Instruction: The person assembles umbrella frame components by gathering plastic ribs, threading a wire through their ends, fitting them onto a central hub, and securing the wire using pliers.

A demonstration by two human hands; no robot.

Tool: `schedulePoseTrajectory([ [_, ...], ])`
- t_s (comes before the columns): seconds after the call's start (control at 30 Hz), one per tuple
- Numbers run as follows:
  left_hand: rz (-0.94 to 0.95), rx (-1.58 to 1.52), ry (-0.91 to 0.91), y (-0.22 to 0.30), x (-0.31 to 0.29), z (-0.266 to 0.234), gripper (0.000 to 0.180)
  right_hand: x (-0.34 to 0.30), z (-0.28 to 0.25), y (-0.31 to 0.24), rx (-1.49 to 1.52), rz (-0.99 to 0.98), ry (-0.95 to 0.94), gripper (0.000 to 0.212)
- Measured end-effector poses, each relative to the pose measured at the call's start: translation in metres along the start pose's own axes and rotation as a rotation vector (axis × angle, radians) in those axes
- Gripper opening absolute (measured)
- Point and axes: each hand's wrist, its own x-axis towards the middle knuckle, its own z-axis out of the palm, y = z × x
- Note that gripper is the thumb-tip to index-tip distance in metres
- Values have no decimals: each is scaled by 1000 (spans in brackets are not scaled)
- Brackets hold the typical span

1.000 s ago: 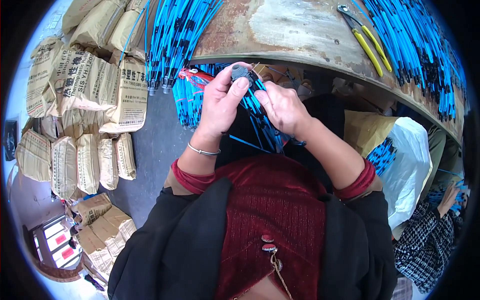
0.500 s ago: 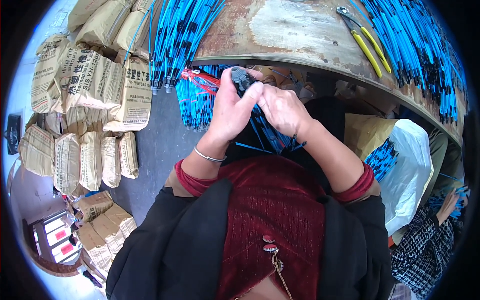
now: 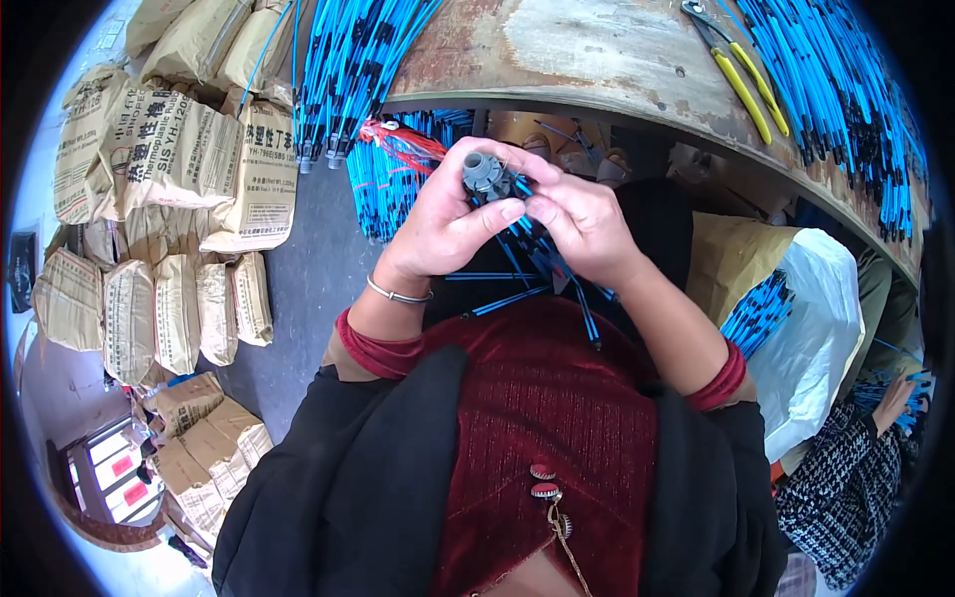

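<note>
a: what did the hands have?
b: the left hand [image 3: 448, 224] was closed around a small grey plastic fitting [image 3: 484, 172], held up just below the near edge of the table [image 3: 617, 60]. the right hand [image 3: 582, 224] pinched at the blue cables [image 3: 542, 264] beside it, fingertips touching the left thumb.
a: was the right grip shut on a cable?
b: probably, though the fingers hid the exact contact. the cables trailed down over the red top.
a: and around them?
b: yellow-handled pliers [image 3: 741, 75] lay far right on the table, more blue cable bundles [image 3: 348, 70] hung far left, and tan sacks [image 3: 169, 169] were stacked on the left floor.
</note>
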Motion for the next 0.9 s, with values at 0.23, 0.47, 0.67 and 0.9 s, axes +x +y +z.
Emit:
schedulePoseTrajectory([
  [0.23, 28, -106, 80, 1, 4, 4, 25, 12, 9, 1, -11, -63, -6, 15],
  [0.47, -122, -94, 382, 1, 12, 21, 10, 4, 14, -7, -183, -39, 26, 14],
  [0.67, -62, -76, 385, 4, 19, 21, 4, 0, -17, -19, -274, -66, 124, 8],
  [0.9, -29, -73, 107, 10, 24, 17, 4, 47, -159, -8, -906, -92, 553, 21],
])
